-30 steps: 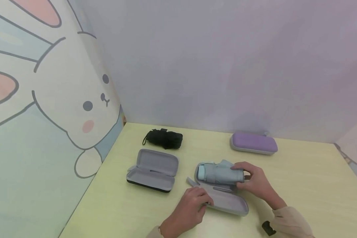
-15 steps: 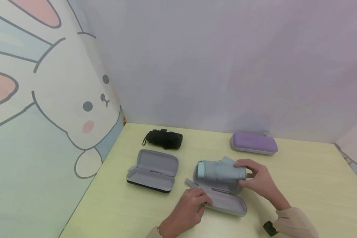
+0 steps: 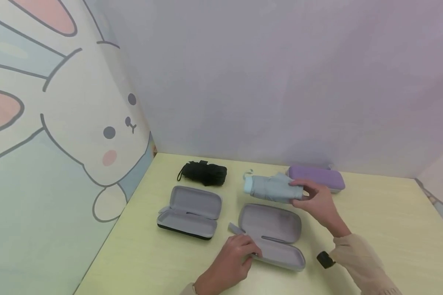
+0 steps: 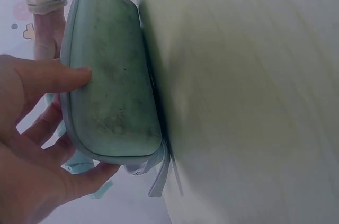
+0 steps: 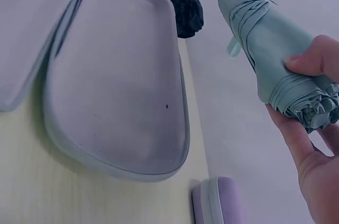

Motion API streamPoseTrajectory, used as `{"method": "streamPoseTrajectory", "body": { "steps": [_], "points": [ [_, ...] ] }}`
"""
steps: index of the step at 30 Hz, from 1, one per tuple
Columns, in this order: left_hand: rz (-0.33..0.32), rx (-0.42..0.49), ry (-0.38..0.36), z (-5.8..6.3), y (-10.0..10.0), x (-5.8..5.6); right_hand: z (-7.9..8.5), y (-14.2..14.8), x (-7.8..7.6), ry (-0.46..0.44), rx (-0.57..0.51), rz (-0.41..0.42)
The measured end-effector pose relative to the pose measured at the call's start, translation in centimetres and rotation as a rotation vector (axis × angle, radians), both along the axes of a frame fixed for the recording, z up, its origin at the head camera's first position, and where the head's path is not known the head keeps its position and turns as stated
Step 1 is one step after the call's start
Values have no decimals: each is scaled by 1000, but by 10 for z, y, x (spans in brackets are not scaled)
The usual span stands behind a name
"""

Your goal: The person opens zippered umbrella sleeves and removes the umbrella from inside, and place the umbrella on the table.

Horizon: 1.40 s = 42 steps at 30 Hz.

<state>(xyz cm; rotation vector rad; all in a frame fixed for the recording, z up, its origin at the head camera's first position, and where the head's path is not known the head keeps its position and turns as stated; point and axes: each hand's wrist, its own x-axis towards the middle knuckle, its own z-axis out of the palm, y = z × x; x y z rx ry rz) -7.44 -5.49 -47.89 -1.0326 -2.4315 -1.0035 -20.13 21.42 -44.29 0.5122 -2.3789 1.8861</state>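
A folded light-blue umbrella [image 3: 271, 188] hangs above the table in my right hand [image 3: 319, 205], which grips it near one end. In the right wrist view my thumb lies on the gathered fabric of the umbrella [image 5: 273, 44], with fingers under it. Below is an open hard case [image 3: 270, 223] with a grey lining and nothing inside. My left hand [image 3: 233, 259] pinches the case's near edge. The left wrist view shows the thumb pressing the green, scuffed outer shell of that case [image 4: 114, 86] while the other fingers reach behind its rim.
Left of my hands another grey-lined case [image 3: 195, 200] lies open. Behind it rests a black folded umbrella [image 3: 204, 173]. A shut purple case [image 3: 315, 176] sits toward the back right, partly behind my right hand. The table [image 3: 387, 229] meets a pale backdrop [image 3: 243, 82].
The light-blue umbrella has risen out of the case and moved back with my right hand, leaving the lining bare. My left hand has stayed on the case's edge.
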Motion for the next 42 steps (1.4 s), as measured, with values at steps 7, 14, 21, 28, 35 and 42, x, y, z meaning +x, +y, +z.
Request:
{"method": "streamPoseTrajectory", "body": {
  "steps": [7, 14, 21, 28, 35, 42],
  "points": [
    [-4, -13, -16, -2, -2, 1, -10, -6, -24, -49, 60, -18],
    [-8, -2, -31, 0, -4, 2, -23, -12, -47, -109, 87, 0],
    [10, -4, -12, 2, -6, 3, -35, -17, -63, -105, 117, 17],
    [16, -12, -19, 1, -10, 4, -46, -20, -72, -113, 98, 49],
    [14, -20, -1, -2, -12, 4, -53, -25, -77, -72, 211, 117],
    [16, -28, -8, 0, -12, 4, -52, -34, -77, 68, 359, 149]
  ]
}}
